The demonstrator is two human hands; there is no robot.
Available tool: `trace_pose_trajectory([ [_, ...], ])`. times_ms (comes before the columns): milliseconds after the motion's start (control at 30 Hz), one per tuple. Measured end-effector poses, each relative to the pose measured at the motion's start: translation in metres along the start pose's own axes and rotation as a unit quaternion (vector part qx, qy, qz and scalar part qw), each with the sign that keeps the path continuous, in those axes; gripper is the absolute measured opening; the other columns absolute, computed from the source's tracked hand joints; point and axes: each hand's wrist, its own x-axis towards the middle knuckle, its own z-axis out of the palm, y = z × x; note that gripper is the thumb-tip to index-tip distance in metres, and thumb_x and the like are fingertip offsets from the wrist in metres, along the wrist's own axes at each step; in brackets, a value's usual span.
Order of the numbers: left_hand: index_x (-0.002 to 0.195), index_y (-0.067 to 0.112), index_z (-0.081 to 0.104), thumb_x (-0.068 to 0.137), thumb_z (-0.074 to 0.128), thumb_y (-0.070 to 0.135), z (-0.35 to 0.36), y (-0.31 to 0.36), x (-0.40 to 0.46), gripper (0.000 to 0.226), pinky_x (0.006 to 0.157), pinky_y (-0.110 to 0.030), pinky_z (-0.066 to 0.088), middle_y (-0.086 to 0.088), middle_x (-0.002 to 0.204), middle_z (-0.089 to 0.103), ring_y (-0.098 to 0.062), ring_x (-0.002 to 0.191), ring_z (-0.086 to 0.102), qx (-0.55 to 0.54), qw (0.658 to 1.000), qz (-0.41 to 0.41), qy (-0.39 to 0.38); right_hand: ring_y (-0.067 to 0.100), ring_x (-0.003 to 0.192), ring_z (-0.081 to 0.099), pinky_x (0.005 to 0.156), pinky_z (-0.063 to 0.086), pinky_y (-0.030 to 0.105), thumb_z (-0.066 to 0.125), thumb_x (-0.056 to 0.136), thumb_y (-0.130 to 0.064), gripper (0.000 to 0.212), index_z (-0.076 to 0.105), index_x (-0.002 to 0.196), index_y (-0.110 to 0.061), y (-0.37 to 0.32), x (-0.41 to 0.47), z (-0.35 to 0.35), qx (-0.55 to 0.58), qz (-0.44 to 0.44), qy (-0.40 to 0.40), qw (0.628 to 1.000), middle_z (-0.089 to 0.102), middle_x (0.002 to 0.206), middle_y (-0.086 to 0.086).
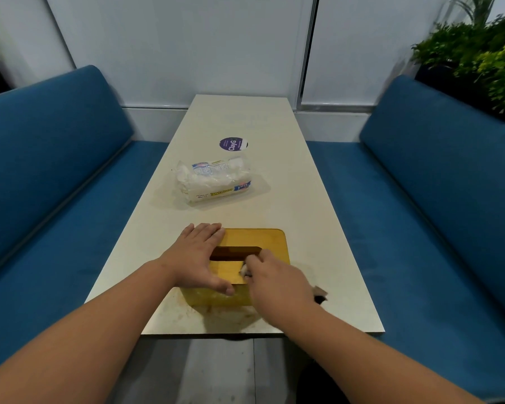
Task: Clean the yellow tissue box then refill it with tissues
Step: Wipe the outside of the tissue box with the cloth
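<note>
The yellow tissue box stands on the near part of the white table, its dark slot facing up. My left hand lies over the box's left side, fingers across the top and thumb down the front face. My right hand is on the box's right front corner and pinches a small white wad of tissue against the lid. A clear plastic pack of white tissues lies further back on the table, apart from the box.
A round purple sticker sits on the table behind the tissue pack. Blue padded benches run along both sides of the table. Green plants stand at the back right. A small dark object pokes out beside my right wrist.
</note>
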Motion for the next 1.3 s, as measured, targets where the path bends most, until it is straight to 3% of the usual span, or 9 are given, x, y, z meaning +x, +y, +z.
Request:
trace_pose_trajectory([
  [100,0.156,0.023,-0.001,0.050,0.037,0.099,0.000,0.001,0.000,0.136,0.117,-0.037,-0.013,0.003,0.164,-0.005,-0.018,0.149,-0.006,0.004,1.000,-0.001,0.003,0.021,0.083,0.057,0.070,0.053,0.038,0.043,0.100,-0.039,0.024,0.049,0.117,-0.023,-0.016,-0.002,0.005,0.004,-0.041,-0.016,0.999,0.047,0.109,0.001],
  [267,0.156,0.023,-0.002,0.038,0.022,0.106,0.001,-0.002,0.001,0.146,0.119,-0.040,-0.012,0.003,0.164,-0.007,-0.018,0.150,-0.008,-0.003,1.000,0.005,-0.001,0.019,0.078,0.055,0.066,0.051,0.035,0.032,0.103,-0.037,0.024,0.048,0.113,-0.024,0.031,-0.001,-0.002,-0.008,0.042,0.033,0.999,0.052,0.105,-0.001],
  [433,0.156,0.023,-0.003,0.041,0.025,0.104,0.002,-0.003,0.001,0.143,0.119,-0.039,-0.012,0.003,0.164,-0.007,-0.018,0.149,-0.009,-0.001,1.000,0.004,0.000,0.018,0.076,0.051,0.066,0.048,0.033,0.034,0.102,-0.037,0.024,0.052,0.111,-0.024,0.015,-0.004,-0.003,-0.024,-0.040,0.007,0.999,0.052,0.104,-0.002],
  [600,0.156,0.024,-0.002,0.041,0.025,0.105,0.001,-0.003,0.000,0.144,0.120,-0.041,-0.012,0.004,0.164,-0.007,-0.018,0.150,-0.010,-0.013,1.000,0.007,0.002,0.020,0.079,0.053,0.063,0.044,0.033,0.035,0.101,-0.038,0.027,0.053,0.112,-0.020,0.055,0.028,-0.013,-0.033,0.025,0.015,0.999,0.051,0.103,0.000],
  [700,0.156,0.023,-0.002,0.039,0.024,0.106,0.000,-0.001,-0.001,0.145,0.120,-0.041,-0.012,0.004,0.164,-0.008,-0.017,0.149,-0.010,-0.015,1.000,0.007,0.000,0.019,0.081,0.055,0.067,0.050,0.036,0.037,0.102,-0.036,0.027,0.055,0.111,-0.019,0.070,0.067,-0.018,-0.050,0.034,0.026,0.998,0.049,0.094,-0.002],
  [833,0.156,0.024,-0.001,0.041,0.028,0.105,0.000,-0.002,-0.001,0.143,0.120,-0.041,-0.011,0.004,0.163,-0.006,-0.017,0.149,-0.008,-0.021,1.000,0.005,0.001,0.018,0.081,0.055,0.071,0.053,0.037,0.037,0.102,-0.034,0.027,0.057,0.111,-0.020,0.072,0.077,-0.019,-0.050,0.028,0.021,0.998,0.052,0.097,-0.001],
  [1000,0.156,0.024,0.000,0.041,0.029,0.105,0.002,-0.003,0.000,0.144,0.121,-0.042,-0.010,0.004,0.163,-0.005,-0.017,0.149,-0.007,-0.017,1.000,0.006,0.003,0.016,0.081,0.050,0.068,0.047,0.033,0.037,0.101,-0.037,0.023,0.055,0.110,-0.025,0.067,0.031,-0.011,-0.034,-0.048,-0.008,0.998,0.051,0.103,-0.005],
  [1167,0.156,0.024,-0.001,0.043,0.030,0.104,0.000,-0.003,-0.001,0.142,0.120,-0.041,-0.011,0.004,0.163,-0.007,-0.017,0.149,-0.008,-0.016,1.000,0.003,-0.005,0.018,0.078,0.051,0.066,0.049,0.033,0.036,0.102,-0.036,0.026,0.054,0.114,-0.021,0.078,0.063,-0.017,-0.057,0.014,0.025,0.998,0.053,0.104,0.000],
  [1300,0.156,0.024,-0.003,0.043,0.029,0.104,-0.001,-0.001,-0.002,0.142,0.120,-0.041,-0.012,0.004,0.163,-0.009,-0.017,0.149,-0.010,-0.007,1.000,0.001,-0.017,0.021,0.083,0.055,0.067,0.047,0.034,0.037,0.101,-0.035,0.025,0.056,0.112,-0.023,0.058,0.031,-0.012,-0.049,-0.038,-0.003,0.998,0.051,0.104,-0.001],
])
